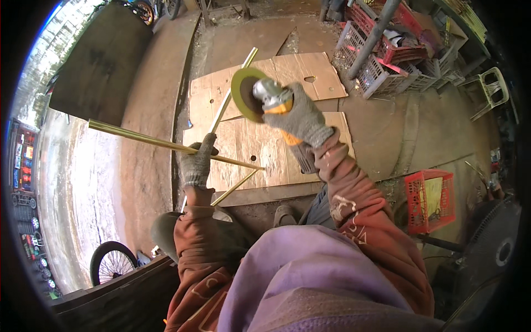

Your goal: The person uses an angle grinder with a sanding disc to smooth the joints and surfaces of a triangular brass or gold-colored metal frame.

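Note:
In a grey knit glove, my left hand (pixel 196 163) is closed around a long brass-coloured metal tube (pixel 133 138) that runs from the left toward the cardboard. A second tube (pixel 224 108) slants up and away just beyond that hand. Below, a shorter brass-coloured piece (pixel 235 187) meets the held tube near its right end; whether they are joined I cannot tell. My right hand (pixel 301 119), gloved too, grips an angle grinder (pixel 271 97) with a yellow-orange body. Its large yellow-rimmed disc (pixel 247 95) is close to the slanting tube; contact is unclear.
Flattened cardboard (pixel 221 144) lies on the floor ahead. Red and grey crates (pixel 398 50) stack at the far right, near a white plastic chair (pixel 492 88). A red basket (pixel 430 202) stands to the right, beside a large dark wheel-like disc (pixel 495 243). A bicycle wheel (pixel 113 264) is at lower left.

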A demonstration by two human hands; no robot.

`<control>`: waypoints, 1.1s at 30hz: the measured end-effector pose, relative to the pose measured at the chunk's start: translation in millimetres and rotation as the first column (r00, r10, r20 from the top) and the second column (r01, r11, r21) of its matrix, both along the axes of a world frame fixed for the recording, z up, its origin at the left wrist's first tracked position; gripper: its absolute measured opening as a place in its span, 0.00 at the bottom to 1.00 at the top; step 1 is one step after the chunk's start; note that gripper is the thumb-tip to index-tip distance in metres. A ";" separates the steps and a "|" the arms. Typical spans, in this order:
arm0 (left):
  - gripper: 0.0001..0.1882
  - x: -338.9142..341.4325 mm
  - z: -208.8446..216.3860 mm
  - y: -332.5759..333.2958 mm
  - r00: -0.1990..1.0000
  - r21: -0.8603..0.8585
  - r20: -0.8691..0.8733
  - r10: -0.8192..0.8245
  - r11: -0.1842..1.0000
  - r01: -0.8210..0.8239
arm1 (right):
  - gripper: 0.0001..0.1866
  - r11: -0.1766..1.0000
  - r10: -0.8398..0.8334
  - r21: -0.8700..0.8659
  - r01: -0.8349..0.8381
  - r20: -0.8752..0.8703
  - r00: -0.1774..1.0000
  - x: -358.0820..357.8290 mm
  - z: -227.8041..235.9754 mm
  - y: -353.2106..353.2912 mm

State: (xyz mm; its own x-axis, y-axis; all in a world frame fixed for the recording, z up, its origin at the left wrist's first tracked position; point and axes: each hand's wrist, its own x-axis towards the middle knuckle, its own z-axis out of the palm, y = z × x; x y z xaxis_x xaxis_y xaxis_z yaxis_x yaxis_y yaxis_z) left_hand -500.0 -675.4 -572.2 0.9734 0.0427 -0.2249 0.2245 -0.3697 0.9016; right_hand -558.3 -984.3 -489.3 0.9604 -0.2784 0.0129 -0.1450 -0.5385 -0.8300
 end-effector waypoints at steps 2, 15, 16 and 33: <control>0.28 -1.0 -0.3 -2.1 1.000 -0.006 0.007 0.011 1.000 -0.011 | 0.46 0.999 0.031 0.015 -0.032 0.070 0.997 -5.8 -29.1 8.3; 0.28 -0.9 -2.9 -1.4 0.997 -0.069 0.070 0.008 0.998 -0.003 | 0.44 0.980 0.077 0.174 -0.095 0.112 0.991 -3.2 -52.0 18.6; 0.27 -1.6 -2.9 -0.1 0.998 -0.077 0.067 0.013 0.997 -0.008 | 0.43 0.983 0.068 0.163 -0.087 0.121 0.990 -3.1 -50.3 19.5; 0.26 -3.3 -3.9 0.3 0.995 -0.145 0.091 0.036 0.989 -0.023 | 0.44 0.970 0.009 0.242 -0.033 0.102 0.995 11.6 -44.5 7.5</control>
